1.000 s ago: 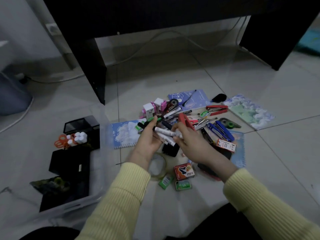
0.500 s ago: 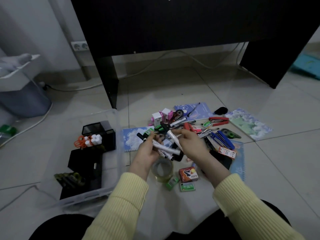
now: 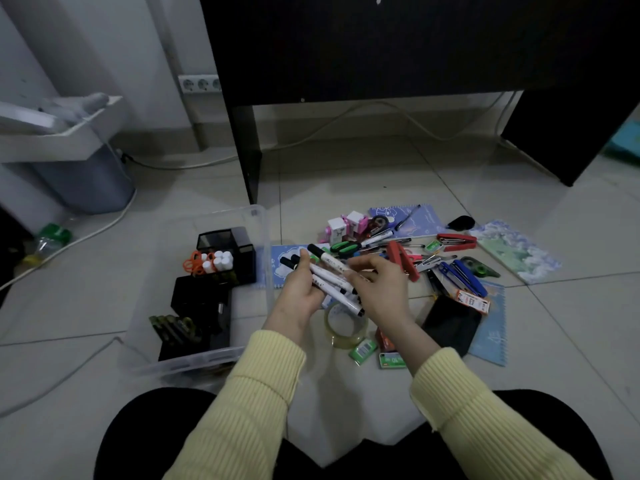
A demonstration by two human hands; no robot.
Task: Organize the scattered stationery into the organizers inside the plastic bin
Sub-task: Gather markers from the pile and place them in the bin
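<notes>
Four notebooks (image 3: 405, 221) show, with one red stapler (image 3: 457, 241), one blue stapler (image 3: 464, 275), two correction tapes (image 3: 479, 266), three green staple boxes (image 3: 362, 349) and one red box (image 3: 384, 341). There are two pink-and-white cubes (image 3: 337, 232), one tape roll (image 3: 346, 329), one green scissors (image 3: 346, 247), one black pouch (image 3: 450, 323) and seemingly four markers (image 3: 327, 262). One bin (image 3: 266, 244) holds three black organizers (image 3: 225, 237), one orange scissors (image 3: 194, 265) and white tubes (image 3: 218, 261) too bunched to count.

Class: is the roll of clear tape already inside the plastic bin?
No, the tape roll lies on the floor, outside the plastic bin.
</notes>
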